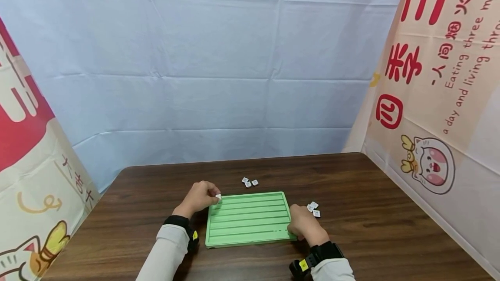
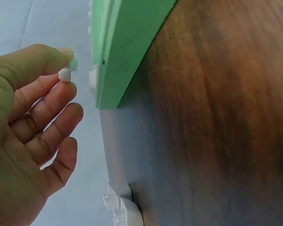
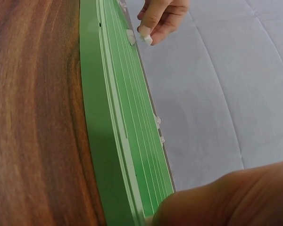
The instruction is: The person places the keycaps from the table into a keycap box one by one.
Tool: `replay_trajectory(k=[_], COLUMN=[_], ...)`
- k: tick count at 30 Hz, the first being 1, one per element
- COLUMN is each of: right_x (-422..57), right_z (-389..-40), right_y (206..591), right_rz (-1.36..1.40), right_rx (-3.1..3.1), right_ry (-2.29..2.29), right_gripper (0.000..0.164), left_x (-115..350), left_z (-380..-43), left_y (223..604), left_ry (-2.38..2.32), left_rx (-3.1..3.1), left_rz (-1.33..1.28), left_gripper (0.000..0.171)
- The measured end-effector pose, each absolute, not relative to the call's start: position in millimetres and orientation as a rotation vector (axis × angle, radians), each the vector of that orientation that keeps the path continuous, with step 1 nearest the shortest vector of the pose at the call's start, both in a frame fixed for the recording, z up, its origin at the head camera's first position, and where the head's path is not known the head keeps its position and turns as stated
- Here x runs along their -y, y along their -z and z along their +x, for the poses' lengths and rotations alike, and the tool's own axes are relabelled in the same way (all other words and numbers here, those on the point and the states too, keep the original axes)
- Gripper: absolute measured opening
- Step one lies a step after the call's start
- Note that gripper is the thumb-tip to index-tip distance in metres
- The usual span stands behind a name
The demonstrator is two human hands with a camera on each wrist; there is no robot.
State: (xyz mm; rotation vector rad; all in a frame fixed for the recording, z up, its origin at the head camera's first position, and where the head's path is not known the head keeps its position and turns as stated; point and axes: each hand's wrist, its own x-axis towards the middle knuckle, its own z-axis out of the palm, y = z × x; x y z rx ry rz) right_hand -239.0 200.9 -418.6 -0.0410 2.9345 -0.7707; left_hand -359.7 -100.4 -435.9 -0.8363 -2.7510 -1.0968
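Left hand (image 1: 200, 197) has its fingers pinching a white tile (image 1: 218, 197) at the far left corner of the green tray (image 1: 250, 219); right hand (image 1: 305, 224) is on the tray's right edge, can't tell if those fingers grip or just rest; three loose tiles (image 1: 248, 184) sit beyond the tray, another little bunch (image 1: 317, 214) to its right, all on the brown surface (image 1: 156, 185).

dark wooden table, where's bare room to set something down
Free patches on the dark brown wooden table: left of the left hand, right of the rightmost small white square tiles. Crowded: round the green ridged tray, right hand at its edge, farther white tiles behind.
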Motion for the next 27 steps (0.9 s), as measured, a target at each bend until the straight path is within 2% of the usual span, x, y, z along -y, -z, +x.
replay_trajectory(k=[20,27], right_x=[-199.3,-199.4], right_z=[-238.8,-236.5], right_y=[415.0,415.8], right_rz=[-0.042,-0.059], right_rx=[-2.945,-2.945], right_ry=[0.709,0.747], right_gripper=[0.018,0.024], left_x=[93.0,91.1], left_z=[-358.1,-357.2], left_y=[434.7,435.4], left_ry=[1.019,1.023], left_rx=[2.851,2.854], left_rz=[-0.802,-0.843], left_gripper=[0.009,0.008])
